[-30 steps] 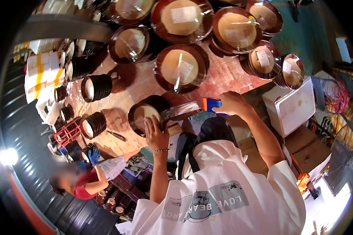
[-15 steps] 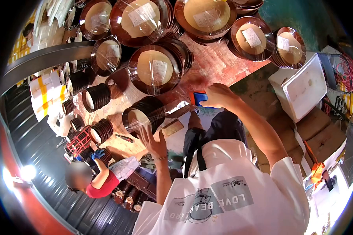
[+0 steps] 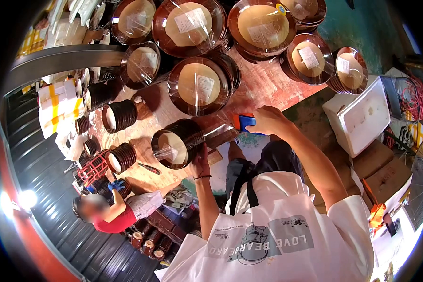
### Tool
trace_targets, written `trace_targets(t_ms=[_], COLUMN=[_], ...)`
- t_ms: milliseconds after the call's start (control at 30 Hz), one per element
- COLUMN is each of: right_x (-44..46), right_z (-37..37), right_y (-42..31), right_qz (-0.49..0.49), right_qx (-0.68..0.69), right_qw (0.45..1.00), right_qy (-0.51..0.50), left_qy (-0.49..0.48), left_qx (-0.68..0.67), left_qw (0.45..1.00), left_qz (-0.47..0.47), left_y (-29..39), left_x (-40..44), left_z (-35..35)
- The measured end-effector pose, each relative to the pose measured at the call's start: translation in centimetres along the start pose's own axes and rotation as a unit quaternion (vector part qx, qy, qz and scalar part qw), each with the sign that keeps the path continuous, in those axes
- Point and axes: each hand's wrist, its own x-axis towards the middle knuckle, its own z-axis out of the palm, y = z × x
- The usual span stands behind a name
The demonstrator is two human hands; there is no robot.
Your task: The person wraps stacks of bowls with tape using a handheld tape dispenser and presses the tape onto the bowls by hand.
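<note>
A stack of dark brown round dishes (image 3: 192, 134) lies on its side near the table's front edge, its pale disc with a white label facing left. My left hand (image 3: 200, 162) is against the lower right side of this stack, holding it, with some fingers hidden. My right hand (image 3: 270, 121) is closed round a blue and orange tape dispenser (image 3: 246, 123) to the right of the stack. A strip of clear tape (image 3: 216, 128) stretches between the stack and the dispenser. Behind stands a larger wrapped stack of brown plates (image 3: 199, 89) with a label.
More wrapped plate stacks (image 3: 261, 28) line the table's back. Smaller dish stacks (image 3: 120, 116) and a red-and-black tool (image 3: 149, 168) lie left. A co-worker (image 3: 110, 211) with a blue glove is at lower left. A white foam box (image 3: 362, 117) and cardboard boxes (image 3: 380, 171) stand right.
My left hand has moved from the stack's pale front face to its lower right side. My right hand still holds the dispenser, with tape stretched. The whole view has shifted.
</note>
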Motion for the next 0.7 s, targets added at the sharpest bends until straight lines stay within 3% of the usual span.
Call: trace_targets(t_ms=[100, 233, 333, 400, 533, 700], right_x=[-0.3, -0.5, -0.3, -0.4, -0.1, 0.4], right_z=[0.7, 2.2, 2.8, 3.3, 3.7, 2.7], right_y=[0.6, 0.9, 0.9, 1.1, 1.2, 0.0], right_qz=[0.002, -0.018, -0.001, -0.01, -0.021, 0.008], right_qx=[0.017, 0.014, 0.019, 0.019, 0.005, -0.015], right_qw=[1.0, 0.999, 1.0, 1.0, 0.999, 0.999], right_qy=[0.0, 0.032, 0.014, 0.023, 0.033, -0.027], left_qy=[0.017, -0.032, -0.11, 0.015, 0.009, 0.103], left_qx=[0.107, 0.109, 0.023, 0.061, 0.061, 0.162], left_qw=[0.991, 0.989, 0.991, 0.993, 0.993, 0.978], left_qz=[0.074, 0.099, 0.072, 0.1, 0.096, 0.089], left_y=[-0.6, -0.9, -1.9, -2.3, -1.8, -1.3], left_x=[0.1, -0.3, 0.5, 0.8, 0.0, 0.9], left_z=[-0.7, -2.2, -3.6, -2.8, -0.9, -0.6])
